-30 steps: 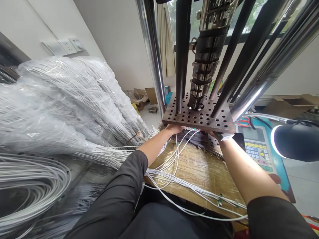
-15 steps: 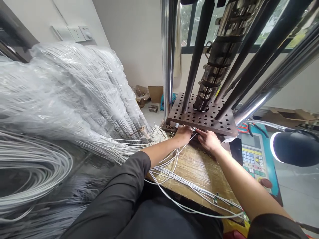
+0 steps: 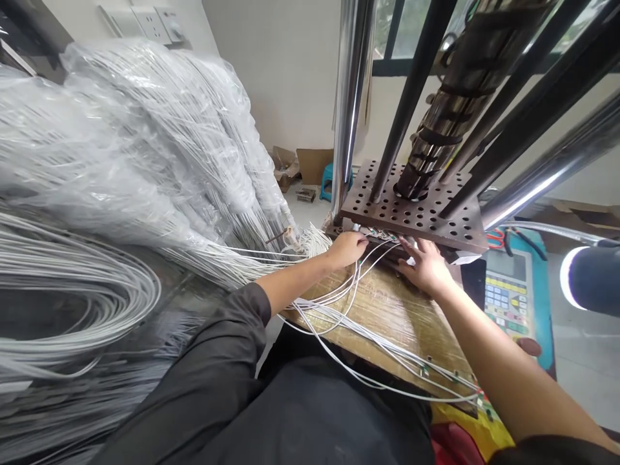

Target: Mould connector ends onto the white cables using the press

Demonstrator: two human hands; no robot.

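My left hand point(image 3: 347, 249) is closed at the left front of the press opening, fingertips pinched together; what they hold, if anything, is hidden. My right hand point(image 3: 427, 266) lies at the right front of the opening with fingers apart, its fingertips partly under the drilled metal plate point(image 3: 372, 213). Between the hands, thin white cables point(image 3: 372, 258) run into the opening, where a row of small coloured parts point(image 3: 382, 234) shows. More white cables point(image 3: 368, 336) lie across the wooden table point(image 3: 387, 310), with small green ends at the right.
Plastic-wrapped bundles of white cable point(image 3: 169, 129) fill the left side. Black rods and a chrome column point(image 3: 351, 97) rise from the press. To the right are a teal control panel point(image 3: 513, 290), pliers point(image 3: 518, 242) and a lit lamp point(image 3: 591, 281).
My left hand has drawn back leftward, away from my right hand, uncovering the coloured parts. My right hand's fingers have spread. The whole view has shifted, with the press further right.
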